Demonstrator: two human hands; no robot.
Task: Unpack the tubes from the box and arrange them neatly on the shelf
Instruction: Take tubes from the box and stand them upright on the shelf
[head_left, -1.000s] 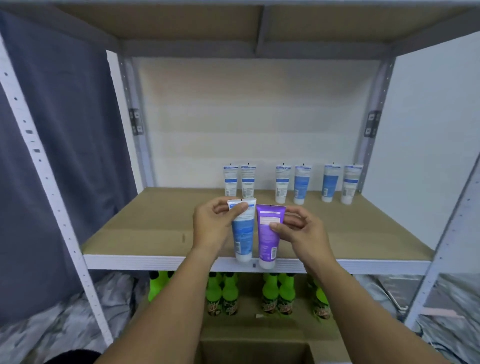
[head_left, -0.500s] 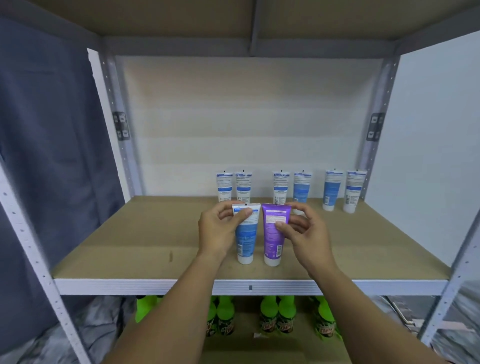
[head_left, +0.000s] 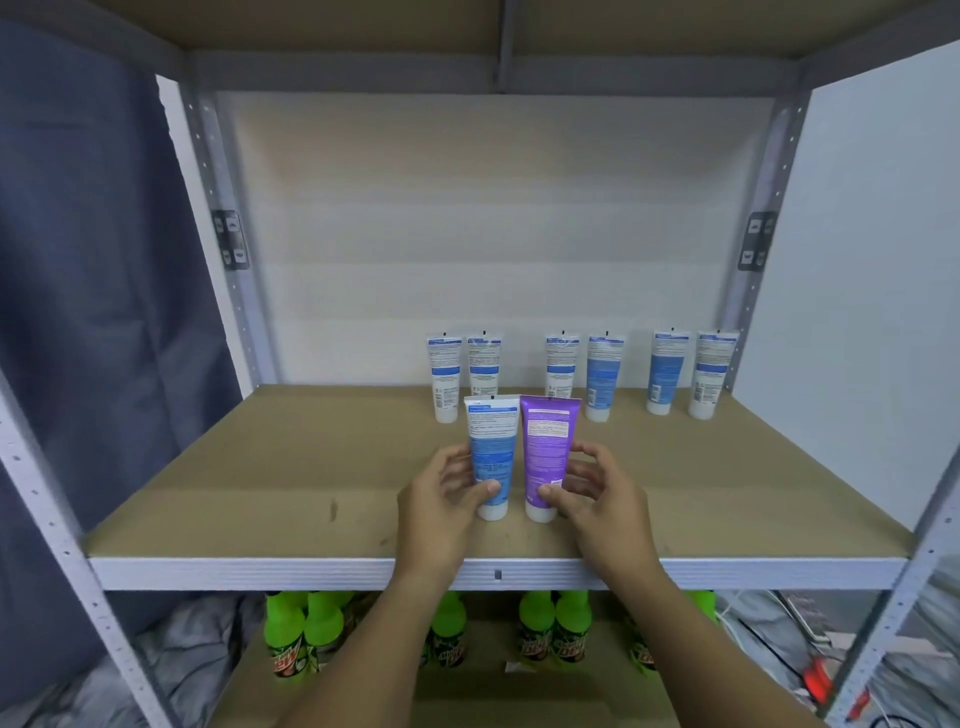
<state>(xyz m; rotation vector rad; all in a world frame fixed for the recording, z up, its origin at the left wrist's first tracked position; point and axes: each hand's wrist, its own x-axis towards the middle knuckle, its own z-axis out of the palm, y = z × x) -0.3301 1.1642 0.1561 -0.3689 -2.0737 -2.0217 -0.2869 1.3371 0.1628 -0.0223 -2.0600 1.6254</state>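
Note:
A blue-and-white tube (head_left: 492, 441) and a purple tube (head_left: 548, 441) stand side by side on their caps on the brown shelf board (head_left: 260, 483), near its front. My left hand (head_left: 447, 506) holds the blue tube low down, thumb on its front. My right hand (head_left: 597, 499) holds the purple tube the same way. Behind them, several blue-and-white tubes (head_left: 605, 374) stand in a row along the back of the shelf, grouped in pairs. The box is out of view.
White metal uprights (head_left: 228, 249) frame the shelf, with another board overhead. Green-capped soda bottles (head_left: 304, 634) stand on the shelf below. A dark curtain (head_left: 88, 286) hangs at the left; a white wall is at the right.
Both tubes moved from the shelf's front edge further in and now stand on the board. My hands slid from the tubes' tops down to their lower parts. The camera moved closer.

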